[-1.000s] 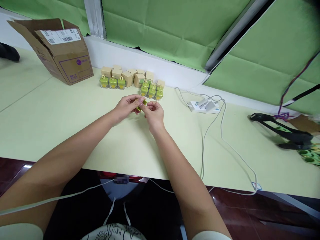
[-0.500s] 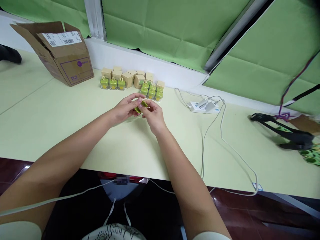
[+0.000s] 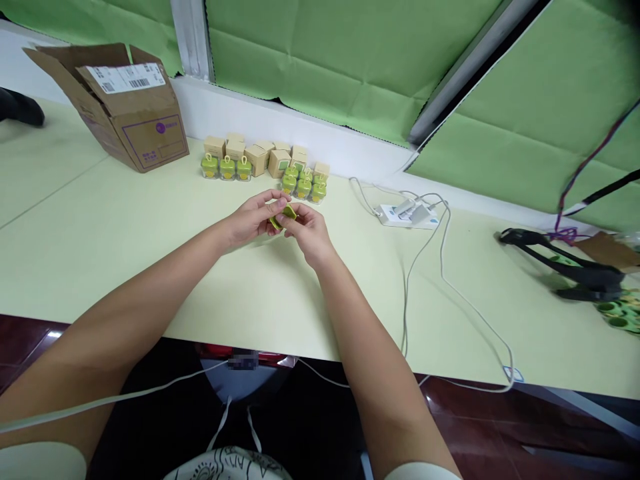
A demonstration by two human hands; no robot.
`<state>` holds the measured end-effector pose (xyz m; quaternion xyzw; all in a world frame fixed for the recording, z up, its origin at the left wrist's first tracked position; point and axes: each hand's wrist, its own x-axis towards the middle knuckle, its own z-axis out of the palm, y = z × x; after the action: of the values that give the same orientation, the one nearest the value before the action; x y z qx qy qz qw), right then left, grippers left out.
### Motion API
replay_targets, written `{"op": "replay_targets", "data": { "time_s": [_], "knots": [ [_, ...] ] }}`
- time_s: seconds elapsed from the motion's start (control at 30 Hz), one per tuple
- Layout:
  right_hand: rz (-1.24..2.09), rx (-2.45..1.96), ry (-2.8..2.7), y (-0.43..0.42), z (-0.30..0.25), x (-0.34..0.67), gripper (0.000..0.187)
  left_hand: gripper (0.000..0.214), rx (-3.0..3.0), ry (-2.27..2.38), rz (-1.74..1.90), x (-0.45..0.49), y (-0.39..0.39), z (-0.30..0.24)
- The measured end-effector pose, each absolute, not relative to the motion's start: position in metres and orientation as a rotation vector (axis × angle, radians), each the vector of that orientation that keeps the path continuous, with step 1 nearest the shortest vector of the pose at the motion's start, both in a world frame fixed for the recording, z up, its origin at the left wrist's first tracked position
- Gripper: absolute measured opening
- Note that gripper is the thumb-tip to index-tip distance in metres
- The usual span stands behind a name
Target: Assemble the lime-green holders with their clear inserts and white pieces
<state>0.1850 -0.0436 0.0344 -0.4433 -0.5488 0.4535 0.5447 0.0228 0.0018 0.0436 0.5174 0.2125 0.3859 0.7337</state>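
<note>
Left hand point(image 3: 249, 219): your fingers point(image 3: 277, 205) pinch the green piece point(image 3: 289, 212).
Right hand point(image 3: 313, 235): you pinch too.
Piece: looks light, stiff; hold edges between fingertips.

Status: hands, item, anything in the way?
Left hand and right hand both gripping green piece. Green-topped jars just beyond. White cables off right, touching neither hand.

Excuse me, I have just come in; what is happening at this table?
A person's left grip and right grip hold a small, partly hidden yellow-green piece over the table. Beyond, green-lidded jars stand in two groups before small cardboard boxes; a larger open carton stands to their left.
</note>
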Motion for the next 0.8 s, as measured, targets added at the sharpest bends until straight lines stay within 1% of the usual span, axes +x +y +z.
{"op": "replay_targets", "data": {
  "time_s": [0.23, 0.4, 0.47, 0.53, 0.63, 0.7, 0.8],
  "knots": [
    [1.144, -1.063, -1.29, -0.047, 0.039, 0.188, 0.038, 0.059, 1.147, 0.459, 0.848, 0.024, 0.002, 0.041],
    [1.067, -1.082, -1.352, -0.044, 0.037, 0.191, 0.037, 0.051, 1.163, 0.464, 0.843, 0.025, -0.002, 0.045],
    [0.965, -1.133, -1.405, -0.043, 0.037, 0.197, 0.035, 0.048, 1.159, 0.491, 0.883, 0.025, -0.001, 0.047],
    [0.752, -1.274, -1.534, -0.044, 0.039, 0.207, 0.039, 0.045, 1.142, 0.554, 0.973, 0.026, 0.002, 0.048],
    [0.404, -1.699, -1.847, -0.049, 0.041, 0.218, 0.05, 0.046, 1.107, 0.672, 1.098, 0.027, 0.009, 0.047],
    [0.334, -1.958, -2.011, -0.052, 0.042, 0.22, 0.053, 0.048, 1.095, 0.716, 1.134, 0.028, 0.013, 0.045],
    [0.309, -2.071, -2.072, -0.054, 0.041, 0.219, 0.049, 0.049, 1.089, 0.738, 1.148, 0.028, 0.016, 0.041]
  ]
}}
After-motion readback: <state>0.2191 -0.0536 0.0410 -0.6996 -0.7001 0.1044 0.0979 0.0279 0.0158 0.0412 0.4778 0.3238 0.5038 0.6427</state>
